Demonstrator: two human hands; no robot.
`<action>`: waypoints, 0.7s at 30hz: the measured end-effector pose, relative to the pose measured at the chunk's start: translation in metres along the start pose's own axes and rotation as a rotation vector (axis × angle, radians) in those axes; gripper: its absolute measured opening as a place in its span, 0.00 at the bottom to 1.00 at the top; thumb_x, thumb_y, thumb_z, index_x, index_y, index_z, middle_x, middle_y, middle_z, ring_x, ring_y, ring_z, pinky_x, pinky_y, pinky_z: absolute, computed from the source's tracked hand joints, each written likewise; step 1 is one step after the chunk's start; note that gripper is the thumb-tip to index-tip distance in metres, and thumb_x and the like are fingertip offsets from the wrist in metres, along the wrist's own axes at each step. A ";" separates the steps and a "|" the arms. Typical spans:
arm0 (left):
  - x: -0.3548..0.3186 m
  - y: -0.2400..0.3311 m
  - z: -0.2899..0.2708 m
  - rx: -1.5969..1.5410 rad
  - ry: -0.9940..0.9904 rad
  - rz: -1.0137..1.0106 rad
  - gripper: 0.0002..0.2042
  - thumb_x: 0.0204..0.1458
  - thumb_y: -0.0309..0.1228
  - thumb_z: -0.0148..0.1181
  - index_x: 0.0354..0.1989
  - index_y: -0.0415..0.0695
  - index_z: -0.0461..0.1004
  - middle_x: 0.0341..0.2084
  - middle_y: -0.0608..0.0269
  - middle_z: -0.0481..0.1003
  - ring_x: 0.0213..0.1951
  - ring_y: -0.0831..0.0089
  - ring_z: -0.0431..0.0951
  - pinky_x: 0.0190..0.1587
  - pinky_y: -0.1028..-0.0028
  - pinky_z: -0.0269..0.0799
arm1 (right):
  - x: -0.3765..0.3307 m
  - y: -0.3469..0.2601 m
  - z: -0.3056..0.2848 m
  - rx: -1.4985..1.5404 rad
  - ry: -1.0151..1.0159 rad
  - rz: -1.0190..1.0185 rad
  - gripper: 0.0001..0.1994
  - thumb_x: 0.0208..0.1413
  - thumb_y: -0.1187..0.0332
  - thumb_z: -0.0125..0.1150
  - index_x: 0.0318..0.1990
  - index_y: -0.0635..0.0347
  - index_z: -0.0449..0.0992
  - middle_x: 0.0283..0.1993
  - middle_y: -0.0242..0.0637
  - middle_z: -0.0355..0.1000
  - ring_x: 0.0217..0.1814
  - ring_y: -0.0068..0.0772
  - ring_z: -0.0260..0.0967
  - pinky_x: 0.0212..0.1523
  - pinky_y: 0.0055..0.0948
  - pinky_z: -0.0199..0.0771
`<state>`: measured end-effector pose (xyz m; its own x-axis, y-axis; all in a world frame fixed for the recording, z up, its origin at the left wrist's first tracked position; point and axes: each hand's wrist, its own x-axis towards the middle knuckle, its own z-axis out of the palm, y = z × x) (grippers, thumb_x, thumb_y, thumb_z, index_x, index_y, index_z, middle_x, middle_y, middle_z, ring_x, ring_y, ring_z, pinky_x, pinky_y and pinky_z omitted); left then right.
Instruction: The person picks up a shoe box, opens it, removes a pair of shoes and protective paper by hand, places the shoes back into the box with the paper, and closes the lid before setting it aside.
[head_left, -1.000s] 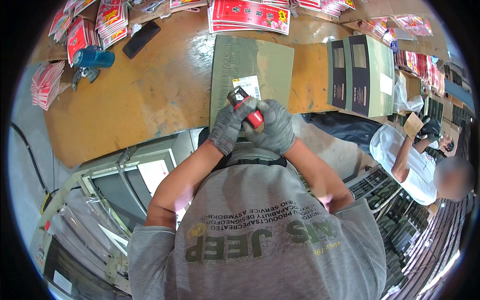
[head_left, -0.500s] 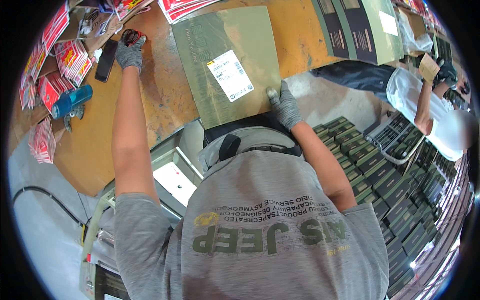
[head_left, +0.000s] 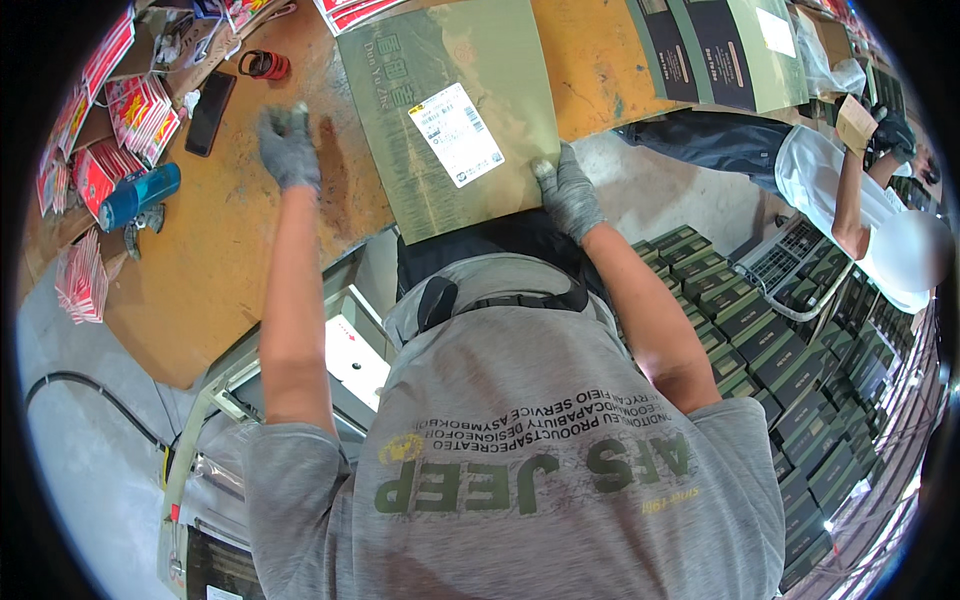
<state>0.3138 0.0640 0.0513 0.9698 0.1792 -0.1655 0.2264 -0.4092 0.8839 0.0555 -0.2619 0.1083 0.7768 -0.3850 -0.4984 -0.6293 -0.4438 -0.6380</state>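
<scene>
We're holding our left hand (head_left: 288, 150) loosely open over the bench (head_left: 210, 265), fingers curving, near a red-and-black tool (head_left: 264, 66). We're resting our right hand (head_left: 572, 195) on the near right corner of a green carton (head_left: 505, 90), thumb on top; can't tell if it's gripping. Carton's lying label-up at the bench's near edge. White label (head_left: 455, 135) is showing a barcode plus fine print; dark characters are running alongside it. Smartphone (head_left: 211, 113) is lying left, beyond a blue bottle (head_left: 141, 195).
</scene>
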 end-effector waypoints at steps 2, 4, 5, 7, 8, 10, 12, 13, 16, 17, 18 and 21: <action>-0.051 -0.001 -0.005 -0.162 -0.143 -0.071 0.22 0.61 0.38 0.63 0.58 0.37 0.72 0.51 0.61 0.76 0.51 0.72 0.75 0.56 0.72 0.71 | 0.002 0.003 0.002 -0.016 0.005 0.014 0.31 0.68 0.50 0.48 0.70 0.61 0.56 0.59 0.64 0.69 0.59 0.63 0.70 0.60 0.50 0.68; -0.096 -0.027 -0.003 -0.246 -0.217 -0.119 0.21 0.63 0.45 0.59 0.55 0.39 0.76 0.46 0.61 0.78 0.48 0.73 0.75 0.53 0.72 0.71 | 0.006 0.007 0.004 -0.032 0.003 0.011 0.32 0.68 0.47 0.46 0.70 0.61 0.56 0.58 0.65 0.69 0.58 0.65 0.70 0.59 0.51 0.68; -0.114 -0.041 -0.001 -0.246 -0.239 -0.135 0.23 0.64 0.47 0.57 0.54 0.39 0.76 0.45 0.59 0.78 0.47 0.72 0.75 0.53 0.71 0.71 | 0.007 0.004 0.002 -0.050 -0.045 0.053 0.33 0.68 0.47 0.46 0.71 0.61 0.55 0.60 0.63 0.69 0.60 0.62 0.70 0.61 0.49 0.68; -0.153 -0.018 0.007 -0.264 -0.252 -0.064 0.26 0.64 0.50 0.56 0.56 0.37 0.75 0.45 0.57 0.78 0.46 0.70 0.75 0.55 0.70 0.70 | 0.011 -0.004 -0.007 -0.087 -0.131 0.139 0.34 0.68 0.45 0.45 0.72 0.61 0.54 0.62 0.60 0.69 0.63 0.57 0.69 0.63 0.46 0.66; -0.170 -0.005 0.010 -0.198 -0.281 -0.077 0.27 0.64 0.51 0.55 0.56 0.37 0.74 0.46 0.56 0.78 0.47 0.69 0.75 0.56 0.70 0.69 | 0.012 0.004 -0.007 0.195 -0.206 0.156 0.35 0.67 0.44 0.48 0.71 0.61 0.56 0.62 0.56 0.69 0.64 0.52 0.69 0.63 0.44 0.67; -0.187 0.017 0.012 -0.061 -0.333 -0.096 0.29 0.64 0.52 0.54 0.58 0.36 0.73 0.48 0.53 0.78 0.49 0.68 0.75 0.57 0.69 0.68 | 0.019 0.031 -0.001 0.765 -0.365 0.176 0.36 0.65 0.43 0.54 0.70 0.62 0.59 0.62 0.49 0.71 0.65 0.42 0.68 0.64 0.39 0.68; -0.191 0.000 0.021 -0.182 -0.237 -0.220 0.29 0.63 0.49 0.57 0.59 0.32 0.72 0.51 0.52 0.78 0.51 0.67 0.74 0.58 0.70 0.67 | 0.020 0.041 -0.009 0.864 -0.487 0.228 0.42 0.59 0.44 0.60 0.72 0.61 0.56 0.67 0.45 0.66 0.70 0.39 0.62 0.69 0.36 0.61; -0.194 -0.001 0.021 -0.245 -0.214 -0.263 0.30 0.62 0.48 0.58 0.59 0.31 0.71 0.51 0.51 0.78 0.52 0.67 0.75 0.59 0.70 0.67 | 0.016 0.039 -0.011 0.911 -0.552 0.261 0.45 0.56 0.44 0.63 0.73 0.61 0.55 0.69 0.44 0.64 0.73 0.38 0.58 0.72 0.34 0.57; -0.185 -0.022 0.015 -0.348 -0.197 -0.268 0.32 0.57 0.47 0.65 0.60 0.32 0.70 0.53 0.53 0.77 0.52 0.65 0.75 0.59 0.69 0.69 | 0.012 0.012 -0.023 0.883 -0.625 0.036 0.47 0.46 0.47 0.71 0.71 0.61 0.58 0.61 0.43 0.69 0.63 0.37 0.67 0.63 0.33 0.67; -0.181 -0.021 0.004 -0.482 -0.268 -0.372 0.32 0.55 0.46 0.66 0.61 0.34 0.70 0.54 0.54 0.76 0.53 0.63 0.75 0.59 0.67 0.70 | 0.012 0.006 -0.029 0.885 -0.637 -0.018 0.47 0.45 0.48 0.71 0.70 0.61 0.59 0.58 0.42 0.71 0.58 0.35 0.71 0.59 0.32 0.72; -0.175 -0.001 -0.005 -0.618 -0.358 -0.472 0.33 0.54 0.46 0.68 0.61 0.36 0.70 0.54 0.54 0.76 0.54 0.62 0.76 0.59 0.65 0.71 | 0.016 0.006 -0.037 0.897 -0.665 0.010 0.45 0.45 0.48 0.71 0.69 0.61 0.60 0.55 0.40 0.72 0.52 0.33 0.72 0.52 0.30 0.73; -0.176 0.067 -0.021 -0.791 -0.515 -0.664 0.32 0.50 0.44 0.71 0.62 0.43 0.70 0.55 0.55 0.75 0.55 0.59 0.77 0.59 0.58 0.75 | 0.014 0.009 -0.058 0.892 -0.720 0.095 0.42 0.46 0.49 0.70 0.66 0.60 0.63 0.46 0.35 0.73 0.38 0.27 0.72 0.35 0.23 0.72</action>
<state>0.1565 0.0234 0.1490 0.6439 -0.3120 -0.6986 0.7625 0.3366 0.5525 0.0591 -0.3177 0.1298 0.7420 0.2927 -0.6032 -0.6677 0.4033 -0.6256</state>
